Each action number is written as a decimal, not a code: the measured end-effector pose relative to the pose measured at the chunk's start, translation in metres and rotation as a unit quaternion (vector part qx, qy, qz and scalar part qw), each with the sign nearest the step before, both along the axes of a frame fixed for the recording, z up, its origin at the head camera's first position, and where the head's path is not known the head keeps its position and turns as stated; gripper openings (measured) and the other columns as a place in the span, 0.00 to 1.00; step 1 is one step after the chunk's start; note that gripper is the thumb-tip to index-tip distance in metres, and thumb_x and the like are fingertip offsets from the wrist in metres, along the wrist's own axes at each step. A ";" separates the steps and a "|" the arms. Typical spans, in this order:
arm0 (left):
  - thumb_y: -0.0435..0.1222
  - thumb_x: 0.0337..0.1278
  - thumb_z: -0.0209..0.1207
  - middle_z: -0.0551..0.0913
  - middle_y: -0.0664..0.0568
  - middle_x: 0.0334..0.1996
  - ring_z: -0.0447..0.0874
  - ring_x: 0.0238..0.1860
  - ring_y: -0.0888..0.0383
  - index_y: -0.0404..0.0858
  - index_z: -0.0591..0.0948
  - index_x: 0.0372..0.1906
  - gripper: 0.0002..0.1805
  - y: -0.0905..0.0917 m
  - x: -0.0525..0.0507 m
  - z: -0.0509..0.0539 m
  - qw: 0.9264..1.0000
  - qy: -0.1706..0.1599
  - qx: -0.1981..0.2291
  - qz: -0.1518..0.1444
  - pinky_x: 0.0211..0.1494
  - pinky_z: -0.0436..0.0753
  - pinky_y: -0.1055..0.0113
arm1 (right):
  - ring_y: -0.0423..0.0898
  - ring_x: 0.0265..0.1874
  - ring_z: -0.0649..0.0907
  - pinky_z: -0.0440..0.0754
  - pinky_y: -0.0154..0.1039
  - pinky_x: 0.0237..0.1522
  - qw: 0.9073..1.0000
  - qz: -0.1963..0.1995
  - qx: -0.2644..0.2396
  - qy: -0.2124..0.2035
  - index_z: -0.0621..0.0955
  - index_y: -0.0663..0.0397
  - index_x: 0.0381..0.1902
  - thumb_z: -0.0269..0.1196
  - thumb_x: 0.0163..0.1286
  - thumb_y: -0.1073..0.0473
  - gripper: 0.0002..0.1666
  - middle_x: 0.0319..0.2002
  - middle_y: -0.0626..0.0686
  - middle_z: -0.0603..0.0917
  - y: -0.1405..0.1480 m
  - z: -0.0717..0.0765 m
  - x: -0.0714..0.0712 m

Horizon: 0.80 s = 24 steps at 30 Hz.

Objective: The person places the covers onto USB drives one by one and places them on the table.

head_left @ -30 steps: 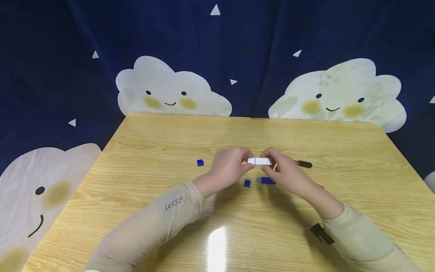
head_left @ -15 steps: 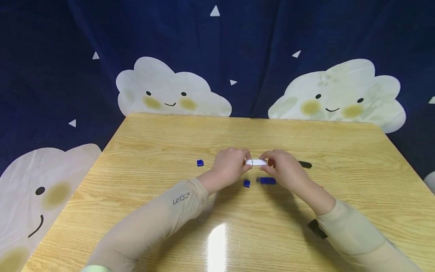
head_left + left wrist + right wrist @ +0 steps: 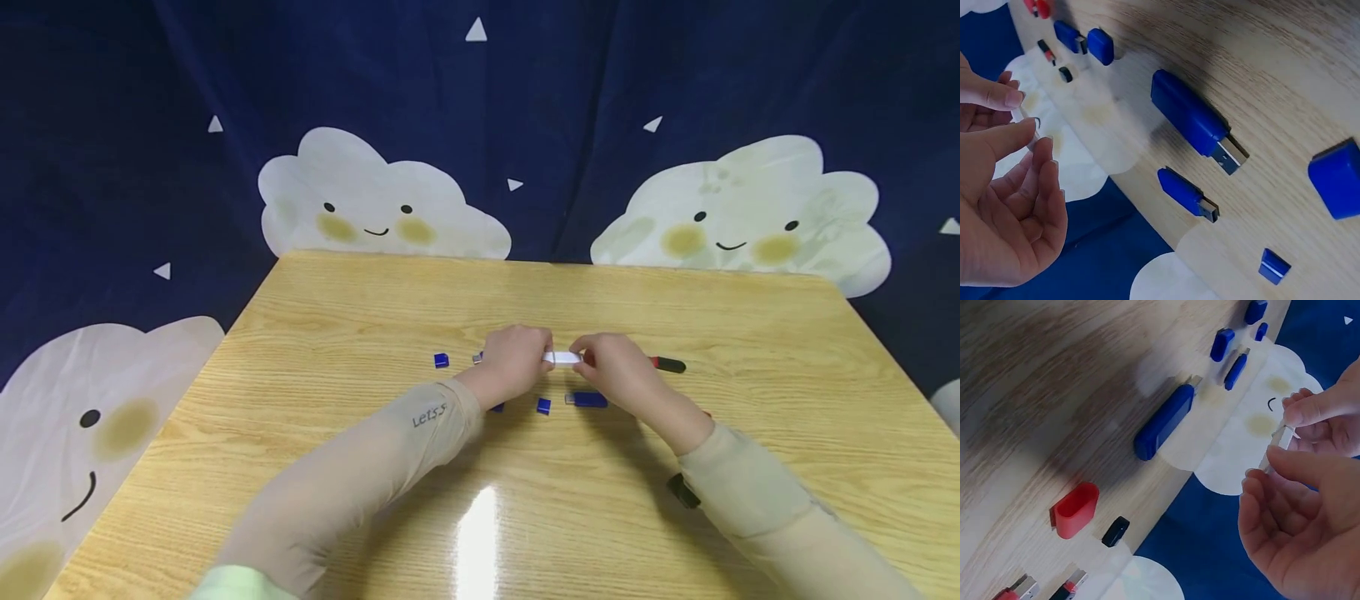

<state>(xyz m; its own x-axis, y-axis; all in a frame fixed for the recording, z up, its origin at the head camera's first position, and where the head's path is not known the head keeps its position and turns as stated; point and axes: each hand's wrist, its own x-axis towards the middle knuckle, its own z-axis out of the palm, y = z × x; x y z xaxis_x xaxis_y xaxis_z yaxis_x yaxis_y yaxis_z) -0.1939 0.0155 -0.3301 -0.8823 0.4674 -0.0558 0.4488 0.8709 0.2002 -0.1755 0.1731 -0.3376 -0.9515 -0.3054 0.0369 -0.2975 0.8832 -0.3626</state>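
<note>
Between both hands, above the table, is a slim white USB stick with a thin grey seam near its left end. My left hand pinches the left end with thumb and fingers. My right hand pinches the right end the same way. Fingers cover both ends, so I cannot see any metal plug. In the right wrist view the white stick lies tilted between the thumbs. Below the hands, a blue USB stick lies uncapped beside a blue cap.
Another blue cap lies to the left. More uncapped blue sticks appear in the left wrist view. On the right are a black-and-red stick, a red cap and a black cap. A cloud-patterned curtain hangs behind the table.
Both hands have shifted slightly left with the white stick, and less of it shows between the fingers. A blue stick's plug now shows left of my left hand.
</note>
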 end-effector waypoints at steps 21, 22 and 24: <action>0.33 0.57 0.56 0.85 0.54 0.34 0.83 0.35 0.58 0.44 0.83 0.33 0.06 0.015 -0.020 -0.025 0.995 0.018 -0.092 0.024 0.31 0.82 0.64 | 0.43 0.20 0.76 0.77 0.37 0.26 0.997 0.018 0.074 0.019 0.83 0.66 0.39 0.61 0.57 0.70 0.10 0.27 0.57 0.85 -0.003 -0.021 -0.022; 0.33 0.57 0.55 0.86 0.54 0.35 0.83 0.36 0.57 0.44 0.83 0.34 0.07 0.016 -0.021 -0.026 0.995 0.025 -0.098 0.024 0.33 0.82 0.63 | 0.43 0.20 0.76 0.77 0.38 0.26 0.997 0.019 0.075 0.019 0.83 0.66 0.38 0.60 0.57 0.70 0.10 0.27 0.57 0.85 -0.003 -0.021 -0.023; 0.32 0.57 0.55 0.86 0.55 0.36 0.84 0.37 0.57 0.45 0.83 0.34 0.08 0.018 -0.021 -0.028 0.994 0.032 -0.104 0.022 0.35 0.82 0.63 | 0.44 0.20 0.76 0.78 0.38 0.27 0.997 0.019 0.074 0.018 0.83 0.66 0.38 0.59 0.57 0.71 0.11 0.28 0.58 0.85 -0.003 -0.023 -0.024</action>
